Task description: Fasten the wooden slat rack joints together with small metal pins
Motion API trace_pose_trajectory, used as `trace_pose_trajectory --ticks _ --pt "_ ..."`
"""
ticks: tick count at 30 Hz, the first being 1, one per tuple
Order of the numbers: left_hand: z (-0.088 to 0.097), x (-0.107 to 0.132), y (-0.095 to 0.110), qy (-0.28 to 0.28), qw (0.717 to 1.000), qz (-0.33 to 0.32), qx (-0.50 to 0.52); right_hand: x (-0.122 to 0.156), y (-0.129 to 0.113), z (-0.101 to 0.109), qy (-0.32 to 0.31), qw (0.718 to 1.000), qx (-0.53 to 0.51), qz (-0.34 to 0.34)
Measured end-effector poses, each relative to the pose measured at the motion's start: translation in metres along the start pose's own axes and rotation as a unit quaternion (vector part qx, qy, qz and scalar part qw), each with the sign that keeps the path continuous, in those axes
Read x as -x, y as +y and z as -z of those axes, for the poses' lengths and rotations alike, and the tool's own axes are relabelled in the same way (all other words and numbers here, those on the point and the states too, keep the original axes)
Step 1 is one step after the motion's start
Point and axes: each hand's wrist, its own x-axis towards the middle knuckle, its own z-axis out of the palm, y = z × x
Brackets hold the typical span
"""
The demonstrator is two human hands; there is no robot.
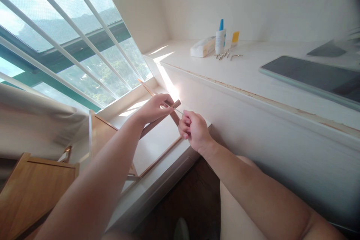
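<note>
My left hand [156,107] is closed around a brown wooden bar [152,126], near its end. That bar meets another wooden strip [174,117] between my hands. My right hand [194,129] is closed, with a thin metal rod [179,111] reaching from its fingers to the bar by my left fingertips. The rod's other end is hidden in the right hand, so its kind does not show. Below the hands, a flat wooden-edged frame [160,160] lies on the white window ledge.
On the white shelf [239,78] are a tissue pack [201,47], a blue-capped bottle [220,40], a yellow-and-white packet [234,38], several small metal screws [221,56], a bent hex key [236,56] and a phone-like device [312,77]. Wooden panels [42,180] stand left, below a barred window [70,33].
</note>
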Motion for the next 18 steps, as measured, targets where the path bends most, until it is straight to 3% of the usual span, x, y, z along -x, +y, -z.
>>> trace_pose_trajectory --ticks 6,18 --pt "0.0006 -0.0001 0.0017 -0.005 1.0 -0.001 0.0 0.0046 0.0008 -0.002 0.036 0.985 0.133 0.1" --pt "0.0003 -0.0001 0.0011 -0.007 1.0 0.001 -0.004 -0.0006 -0.0013 0.0077 0.032 0.938 0.322 0.127"
